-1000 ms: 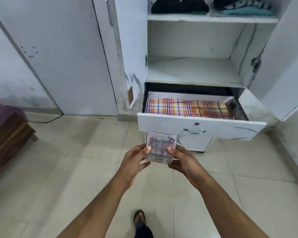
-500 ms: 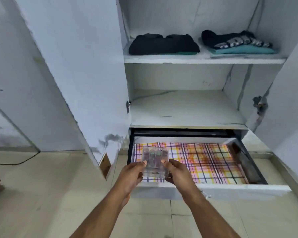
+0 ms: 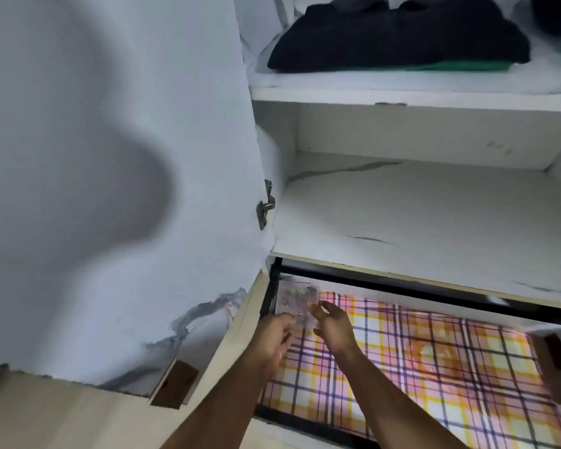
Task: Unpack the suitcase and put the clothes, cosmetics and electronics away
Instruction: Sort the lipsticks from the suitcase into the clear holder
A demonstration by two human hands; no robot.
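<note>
Clear case (image 3: 293, 299) moved to drawer's (image 3: 434, 345) back-left corner, hands (image 3: 305, 332) loosening

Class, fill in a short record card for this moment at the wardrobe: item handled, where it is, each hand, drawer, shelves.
Item: clear case of small bottles
Place: back left corner of the open drawer, on its checked lining
Left hand: fingers loose, beside the case; contact unclear from blur
Right hand: fingers relaxed, just right of the case
Upper shelf: folded dark garment over a green one
Middle shelf: nothing visible on it
</note>
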